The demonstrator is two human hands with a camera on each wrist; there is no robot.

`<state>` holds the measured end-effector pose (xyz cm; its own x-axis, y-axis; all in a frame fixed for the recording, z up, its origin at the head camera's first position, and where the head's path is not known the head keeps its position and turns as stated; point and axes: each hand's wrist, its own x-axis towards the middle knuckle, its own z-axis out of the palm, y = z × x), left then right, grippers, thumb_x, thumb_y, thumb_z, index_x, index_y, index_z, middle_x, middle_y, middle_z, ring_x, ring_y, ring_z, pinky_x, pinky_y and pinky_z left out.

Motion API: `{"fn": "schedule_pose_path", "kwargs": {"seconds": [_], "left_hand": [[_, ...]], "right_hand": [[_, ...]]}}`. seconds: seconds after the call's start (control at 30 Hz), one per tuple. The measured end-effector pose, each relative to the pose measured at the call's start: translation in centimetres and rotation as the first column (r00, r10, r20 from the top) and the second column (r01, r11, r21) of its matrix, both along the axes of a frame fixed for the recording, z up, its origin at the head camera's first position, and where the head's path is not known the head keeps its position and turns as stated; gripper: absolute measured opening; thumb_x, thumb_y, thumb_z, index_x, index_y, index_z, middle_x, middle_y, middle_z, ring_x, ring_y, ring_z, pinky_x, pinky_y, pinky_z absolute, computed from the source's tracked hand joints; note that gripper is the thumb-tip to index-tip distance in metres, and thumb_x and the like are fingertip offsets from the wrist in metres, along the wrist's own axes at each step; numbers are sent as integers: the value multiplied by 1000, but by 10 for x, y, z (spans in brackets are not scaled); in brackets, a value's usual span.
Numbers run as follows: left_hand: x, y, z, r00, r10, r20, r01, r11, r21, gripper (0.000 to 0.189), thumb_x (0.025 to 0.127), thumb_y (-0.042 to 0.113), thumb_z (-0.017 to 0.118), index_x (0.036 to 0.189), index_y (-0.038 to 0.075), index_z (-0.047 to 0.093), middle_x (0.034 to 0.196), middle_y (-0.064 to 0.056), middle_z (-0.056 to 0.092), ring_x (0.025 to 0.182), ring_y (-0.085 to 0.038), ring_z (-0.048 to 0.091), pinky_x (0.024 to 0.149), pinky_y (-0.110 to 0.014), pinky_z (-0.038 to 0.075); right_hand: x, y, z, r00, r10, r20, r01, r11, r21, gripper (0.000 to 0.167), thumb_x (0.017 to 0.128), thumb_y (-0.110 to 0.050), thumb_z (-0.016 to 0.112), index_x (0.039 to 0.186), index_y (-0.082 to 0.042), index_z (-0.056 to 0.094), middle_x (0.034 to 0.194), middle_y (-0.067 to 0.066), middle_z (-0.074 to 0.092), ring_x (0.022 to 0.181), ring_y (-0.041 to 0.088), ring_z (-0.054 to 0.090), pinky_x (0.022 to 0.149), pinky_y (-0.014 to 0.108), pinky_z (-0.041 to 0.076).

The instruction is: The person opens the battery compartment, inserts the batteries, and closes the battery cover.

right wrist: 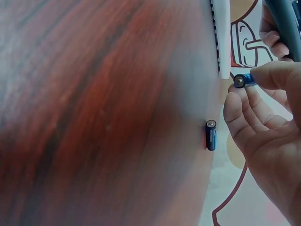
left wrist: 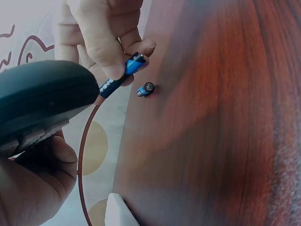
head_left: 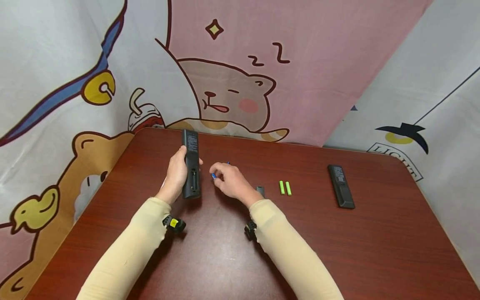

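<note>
My left hand grips a black remote control, held with its back toward the head camera and its battery compartment uncovered at the near end. To the right of it, my right hand pinches a blue battery between thumb and fingers. The left wrist view shows this blue battery close beside the remote's end. A second blue battery lies on the table beyond my right hand, mostly hidden behind it in the head view.
Two green batteries lie side by side on the brown table, right of my right wrist. A small dark cover is partly hidden by that wrist. Farther right lies another black remote. A printed cloth hangs behind the table.
</note>
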<state>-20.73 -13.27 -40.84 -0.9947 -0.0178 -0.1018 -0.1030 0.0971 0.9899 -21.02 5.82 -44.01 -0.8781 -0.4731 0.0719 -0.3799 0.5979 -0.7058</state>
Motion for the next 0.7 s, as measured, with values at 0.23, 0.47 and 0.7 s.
{"fn": "schedule_pose_path", "kwargs": {"seconds": [0.23,0.47,0.7], "left_hand": [[-1,1,0,1000,-1,8,1,1000,-4,69,112,48,13,138,-2,53,97,-5,67,74,-13,59,66,-27,50],[0,2,0,1000,10,13,-10,1000,-1,65,112,47,14,135,1,53,95,-5,68,75,-14,60,66,-27,50],[-1,2,-1,1000,17,17,-17,1000,2,64,112,46,14,134,1,53,93,-5,68,73,-14,60,65,-27,50]], "right_hand": [[0,4,0,1000,-22,-9,22,1000,-22,21,96,-2,68,117,-3,67,97,8,69,93,22,64,82,34,51],[2,6,4,999,-47,-11,47,999,-15,16,95,-5,68,111,-6,68,94,5,67,88,19,62,81,32,50],[8,4,10,998,-34,47,37,998,-54,15,98,-7,67,113,-6,67,94,4,68,73,10,64,73,27,53]]}}
